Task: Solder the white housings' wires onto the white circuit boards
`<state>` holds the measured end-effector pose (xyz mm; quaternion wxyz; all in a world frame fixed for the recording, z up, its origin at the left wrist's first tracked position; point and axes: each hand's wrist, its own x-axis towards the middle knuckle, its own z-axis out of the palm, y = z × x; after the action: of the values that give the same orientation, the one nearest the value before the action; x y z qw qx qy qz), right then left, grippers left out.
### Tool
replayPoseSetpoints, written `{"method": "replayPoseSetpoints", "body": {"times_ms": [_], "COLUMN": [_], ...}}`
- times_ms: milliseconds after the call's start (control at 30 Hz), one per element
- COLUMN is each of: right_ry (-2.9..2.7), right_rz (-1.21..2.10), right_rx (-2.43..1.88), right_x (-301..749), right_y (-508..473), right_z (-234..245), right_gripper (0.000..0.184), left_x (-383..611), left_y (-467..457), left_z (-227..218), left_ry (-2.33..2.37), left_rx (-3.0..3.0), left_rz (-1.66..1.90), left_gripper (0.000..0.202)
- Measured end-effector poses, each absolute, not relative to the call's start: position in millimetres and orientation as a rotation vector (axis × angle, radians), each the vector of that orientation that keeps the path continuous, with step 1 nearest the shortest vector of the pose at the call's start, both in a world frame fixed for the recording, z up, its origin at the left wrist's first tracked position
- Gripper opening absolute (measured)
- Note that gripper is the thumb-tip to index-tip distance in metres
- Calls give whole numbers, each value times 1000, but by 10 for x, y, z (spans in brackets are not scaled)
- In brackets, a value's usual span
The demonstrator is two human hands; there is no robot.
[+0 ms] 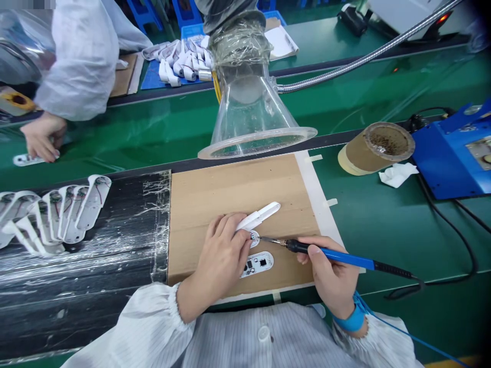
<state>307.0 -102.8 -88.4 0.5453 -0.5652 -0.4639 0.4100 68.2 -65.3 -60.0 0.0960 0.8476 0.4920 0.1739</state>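
Note:
My left hand [222,255] is closed on a long white plastic shell [259,216] and presses it down on the brown cardboard mat [215,189]. My right hand [332,278] grips a blue-handled soldering iron [345,259] like a pen. Its tip touches the shell's round end beside my left thumb. A small white circuit board [258,264] lies on the mat just below the tip, partly under my left hand.
A clear fume-extraction funnel [251,110] hangs over the mat's far edge. Several white shells [53,214] lie on black wrapped sheeting at left. A brown tape roll [378,147] and a blue soldering station [452,158] stand at right. Another person's hand [42,137] works across the green belt.

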Motion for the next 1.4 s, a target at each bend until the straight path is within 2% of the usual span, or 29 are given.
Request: {"method": "replayPoseSetpoints", "body": {"times_ms": [1400], "right_ry": [-1096], "right_rz": [943], "right_rx": [-1372], "right_x": [3080], "right_y": [-1040], "right_z": [-886], "right_gripper": [15], "left_x": [713], "left_y": [-661], "left_z": [-604], "left_ry": [1499], "left_rx": [2478], "left_rz": [514], "left_gripper": [14]}}
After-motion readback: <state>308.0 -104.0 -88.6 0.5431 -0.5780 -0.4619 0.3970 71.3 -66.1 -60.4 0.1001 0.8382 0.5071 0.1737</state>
